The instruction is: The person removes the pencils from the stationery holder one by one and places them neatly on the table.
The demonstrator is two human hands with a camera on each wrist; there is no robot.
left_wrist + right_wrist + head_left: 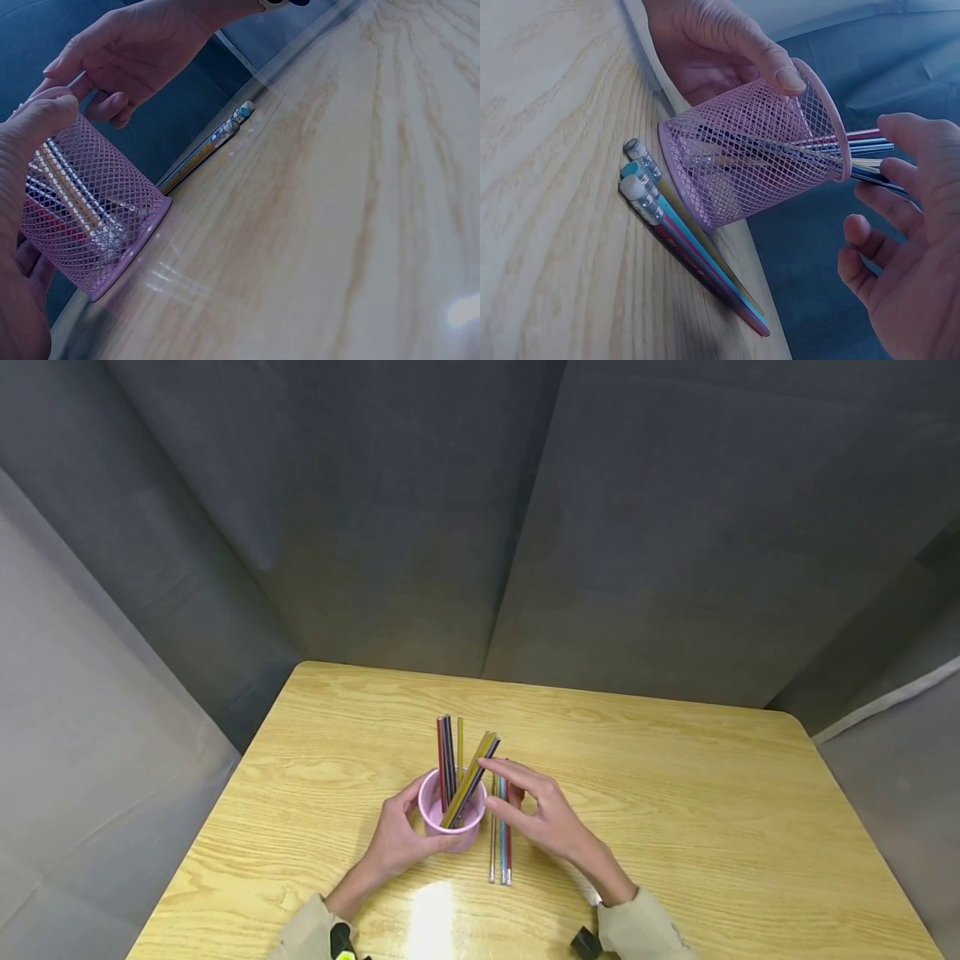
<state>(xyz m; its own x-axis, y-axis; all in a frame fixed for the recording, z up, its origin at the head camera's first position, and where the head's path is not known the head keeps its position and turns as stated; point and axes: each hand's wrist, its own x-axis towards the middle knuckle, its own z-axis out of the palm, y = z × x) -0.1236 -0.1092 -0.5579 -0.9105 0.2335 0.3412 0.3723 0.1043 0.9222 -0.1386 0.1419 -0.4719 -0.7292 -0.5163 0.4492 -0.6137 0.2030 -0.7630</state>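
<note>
My left hand (397, 837) grips a pink mesh pencil cup (459, 842), thumb at the near side of its rim and fingers round the far side. The cup stands upright on the table with several pencils (866, 142) in it: red, dark and yellow ones, some leaning right. My right hand (551, 818) is at the cup's right, index fingertip right at the tops of the leaning pencils, thumb apart from it near the rim. Beside the cup, a yellow pencil (492, 852), a blue pencil (502, 839) and a red pencil (509, 852) lie with eraser ends towards me.
The wooden table (712, 793) extends to both sides and behind the cup. Grey cloth (390, 527) hangs past its far edge. A dark wrist strap piece (587, 943) is by the right sleeve (645, 927).
</note>
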